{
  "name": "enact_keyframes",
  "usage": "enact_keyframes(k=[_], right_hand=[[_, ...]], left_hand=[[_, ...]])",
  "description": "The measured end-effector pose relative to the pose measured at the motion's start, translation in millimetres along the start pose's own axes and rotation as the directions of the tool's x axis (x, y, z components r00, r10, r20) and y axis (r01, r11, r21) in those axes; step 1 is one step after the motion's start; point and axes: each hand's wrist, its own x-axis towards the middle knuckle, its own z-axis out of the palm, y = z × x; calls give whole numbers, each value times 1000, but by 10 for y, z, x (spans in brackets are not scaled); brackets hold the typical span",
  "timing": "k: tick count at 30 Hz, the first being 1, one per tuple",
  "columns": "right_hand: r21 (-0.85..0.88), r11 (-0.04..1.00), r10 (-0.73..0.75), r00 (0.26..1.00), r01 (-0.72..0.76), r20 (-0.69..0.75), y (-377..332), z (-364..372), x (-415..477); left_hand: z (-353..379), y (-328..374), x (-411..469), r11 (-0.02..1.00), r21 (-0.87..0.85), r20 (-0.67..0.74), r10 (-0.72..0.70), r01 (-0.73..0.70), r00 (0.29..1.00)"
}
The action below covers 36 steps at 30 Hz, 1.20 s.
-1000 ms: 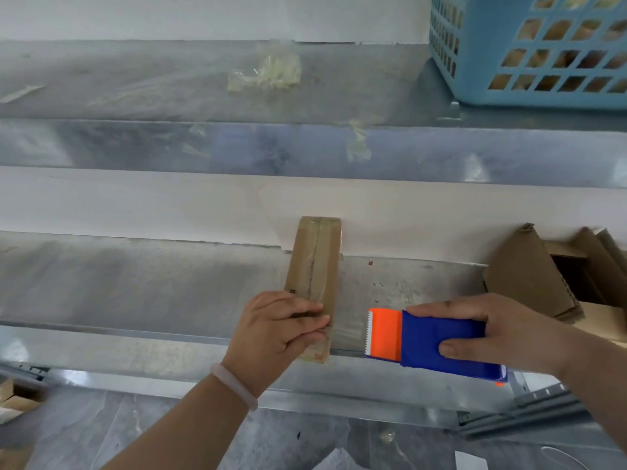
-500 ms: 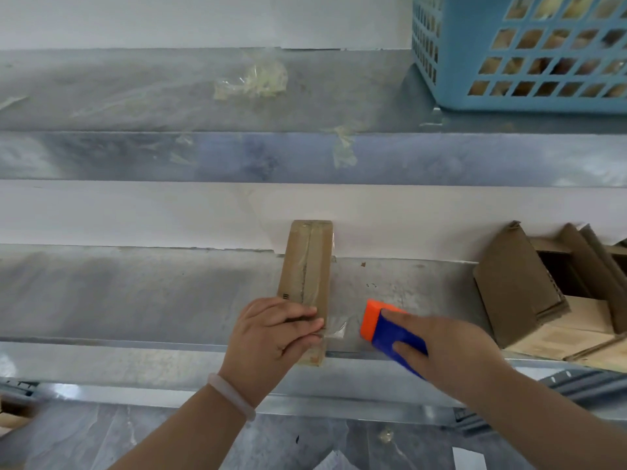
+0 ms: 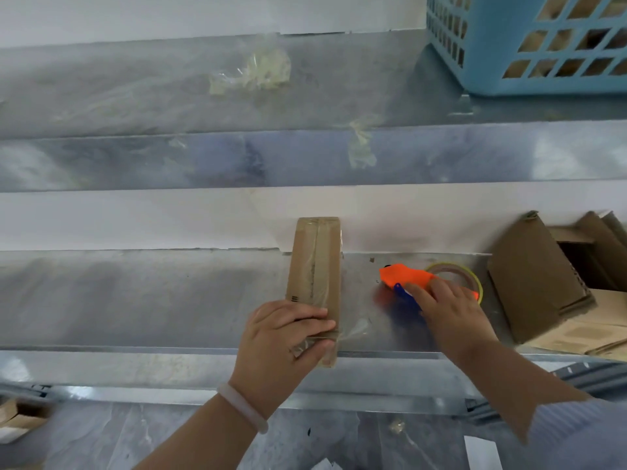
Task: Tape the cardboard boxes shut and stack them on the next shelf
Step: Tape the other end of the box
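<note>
A narrow box lies lengthwise on the metal shelf, its far end against the wall and its near end just over the shelf's front lip. Clear tape runs along its top seam, and a loose bit curls off the near right corner. The left hand covers the near end, fingers together and pressed flat on top, thumb tucked under the end; that part of the box is hidden.

The right hand lies over the dispenser, just right of the box. Motion blur smears both, so I cannot tell whether the fingers grip it. Only the orange front, a bit of blue and the roll's rim show.

At right, open boxes run out of frame, as does the blue basket on the upper shelf.
</note>
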Motion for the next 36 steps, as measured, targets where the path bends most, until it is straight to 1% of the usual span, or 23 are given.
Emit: enact_keyframes(k=[4,7,9,11,13,14,15,16,17,18,19,20,21,22,24,27,29,31,32,33,34,35,36], right_hand=[[-66,997,-40,998,36,-49,-338,104,-219],[-79,997,-3,997,9,74,-607,102,-317],[-100,993,82,975,-62,206,-737,71,-312],[-109,986,150,954,-125,258,-801,11,-295],[-42,983,181,936,-177,303,-818,-29,-293],[64,974,189,933,-218,305,-826,-76,-313],[227,937,207,946,-265,248,-848,-118,-344],[414,856,268,951,-308,153,-892,-173,-382],[615,712,361,928,-339,93,-958,-255,-416],[798,498,453,886,-340,95,-1034,-330,-419],[919,238,508,847,-315,159,-1126,-399,-389],[961,8,501,833,-277,236,-1237,-449,-338],[951,-130,465,830,-279,307,-1344,-471,-274],[927,-213,424,826,-309,372,-1443,-483,-211],[891,-282,385,809,-356,445,-1640,-462,-149],[916,-246,482,779,-318,400,-1868,-380,-135],[917,-251,528,750,-310,399,-1909,-358,-85],[905,-275,524,738,-326,425,-1899,-341,-20],[911,-245,523,747,-331,412,-1876,-340,-12],[933,-155,537,765,-324,355,-1844,-361,-18],[956,-28,571,780,-292,255,-1803,-385,-38],[966,124,601,792,-227,109,-1745,-414,-79],[951,276,586,808,-135,-56,-1681,-429,-128]], left_hand=[[-32,-2,3,1000,6,24,7,-7,1000],[-71,-15,17,1000,-1,53,21,-21,998],[-102,-33,21,999,-10,73,45,-45,996],[-134,-55,22,997,-12,100,82,-81,992],[-166,-77,25,995,-13,112,98,-98,989],[-179,-86,28,995,-14,111,99,-98,989],[-188,-91,30,995,-13,108,97,-96,989],[-193,-93,29,995,-15,106,95,-94,990],[-192,-92,26,996,-22,101,93,-91,991],[-185,-91,22,996,-29,94,90,-88,991],[-177,-90,22,996,-33,89,88,-85,992],[-169,-91,20,996,-31,87,88,-85,992],[-161,-95,22,996,-25,87,91,-89,992],[-154,-103,23,995,-19,86,95,-94,992],[-139,-124,24,995,-19,78,102,-101,992],[-115,-146,14,993,-30,54,114,-112,992],[-108,-141,7,993,-32,41,117,-116,992],[-120,-134,10,993,-39,38,116,-114,993],[-136,-130,17,993,-44,45,114,-112,992],[-158,-131,24,993,-50,59,114,-111,992],[-182,-135,34,992,-55,81,116,-112,990],[-208,-145,43,992,-56,108,119,-113,987],[-235,-161,55,992,-55,136,120,-114,983]])
